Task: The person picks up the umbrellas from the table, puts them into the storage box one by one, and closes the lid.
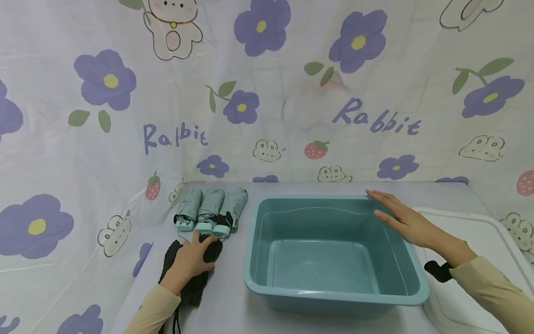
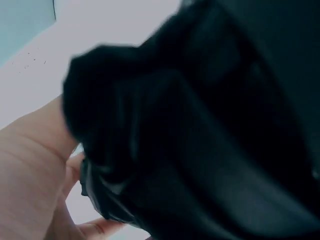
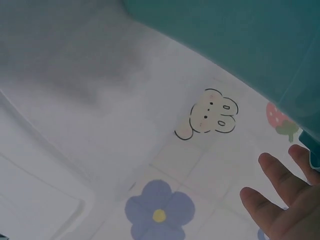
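At the left of the table, my left hand [image 1: 189,260] bends its thumb and fingers round a black folded umbrella [image 1: 213,250]. Dark cloth, partly blurred, fills much of the left wrist view, with fingers [image 2: 97,227] showing beneath the umbrella [image 2: 150,150]. More black fabric [image 1: 193,290] with a cord lies under the wrist. Just behind stand several pale-green folded umbrellas [image 1: 212,206], side by side. My right hand [image 1: 406,222], fingers straight, rests at the far right corner of the blue-green plastic tub [image 1: 333,297]. Inside, the tub holds nothing.
To the right of the tub lies a white lid [image 1: 459,287], partly under the right forearm. A patterned sheet [image 1: 283,93] with flowers and rabbits hangs behind and at the sides. The white tabletop [image 1: 227,297] shows between the umbrellas and the tub.
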Tool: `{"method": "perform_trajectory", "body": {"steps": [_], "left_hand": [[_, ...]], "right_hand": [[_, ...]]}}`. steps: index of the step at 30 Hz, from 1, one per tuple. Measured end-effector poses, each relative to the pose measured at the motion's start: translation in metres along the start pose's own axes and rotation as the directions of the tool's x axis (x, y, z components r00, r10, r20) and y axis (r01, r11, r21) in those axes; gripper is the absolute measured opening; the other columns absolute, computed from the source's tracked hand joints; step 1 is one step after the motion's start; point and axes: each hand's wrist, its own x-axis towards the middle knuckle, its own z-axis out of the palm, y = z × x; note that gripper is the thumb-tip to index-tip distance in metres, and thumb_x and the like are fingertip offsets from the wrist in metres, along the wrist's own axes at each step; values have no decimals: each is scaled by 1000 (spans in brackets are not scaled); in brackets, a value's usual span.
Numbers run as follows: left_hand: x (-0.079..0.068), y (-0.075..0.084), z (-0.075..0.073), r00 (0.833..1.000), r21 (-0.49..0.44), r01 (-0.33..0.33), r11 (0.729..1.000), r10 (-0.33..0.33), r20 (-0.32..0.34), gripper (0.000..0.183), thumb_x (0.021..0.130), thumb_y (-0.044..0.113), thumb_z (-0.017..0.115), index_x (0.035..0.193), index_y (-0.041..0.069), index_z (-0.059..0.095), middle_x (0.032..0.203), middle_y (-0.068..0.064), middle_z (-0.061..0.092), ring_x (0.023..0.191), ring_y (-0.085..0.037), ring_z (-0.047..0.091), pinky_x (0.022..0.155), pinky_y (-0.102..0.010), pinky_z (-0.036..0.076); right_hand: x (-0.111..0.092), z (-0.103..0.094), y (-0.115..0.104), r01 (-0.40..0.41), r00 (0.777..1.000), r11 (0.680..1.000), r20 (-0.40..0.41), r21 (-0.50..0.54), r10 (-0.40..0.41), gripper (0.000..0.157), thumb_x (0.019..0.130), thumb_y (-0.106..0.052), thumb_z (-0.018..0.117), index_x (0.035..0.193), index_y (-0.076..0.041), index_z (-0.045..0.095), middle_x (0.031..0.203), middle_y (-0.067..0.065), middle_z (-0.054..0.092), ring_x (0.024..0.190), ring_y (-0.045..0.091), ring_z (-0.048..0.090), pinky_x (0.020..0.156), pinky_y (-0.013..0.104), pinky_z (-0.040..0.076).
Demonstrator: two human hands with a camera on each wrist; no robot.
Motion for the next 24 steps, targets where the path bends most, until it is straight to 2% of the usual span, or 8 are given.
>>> {"method": "perform_trajectory", "body": {"steps": [8,15,24], "left_hand": [[1,-1,-9,1000,-60,0,998,1,24,67,69,35,81,128,25,52,132,-25,37,84,-46,53,55,-49,46],[5,-1,-18,1000,-143,-3,990,5,20,67,70,37,79,129,26,49,130,-22,40,80,-36,59,60,-49,47],[6,5,-37,999,-235,-23,972,29,22,64,73,37,77,129,24,49,128,-21,40,86,-33,59,69,-50,49]], "right_hand": [[0,0,-2,-21,1000,1000,11,5,21,56,100,-32,40,150,-26,14,151,17,19,130,49,27,89,71,27],[0,0,-2,-8,1000,1000,4,26,8,56,100,-31,40,150,-22,15,150,18,18,131,48,25,91,71,25],[0,1,-4,-6,1000,999,-3,41,6,54,100,-29,41,149,-23,18,151,16,19,132,46,25,92,70,25]]}}
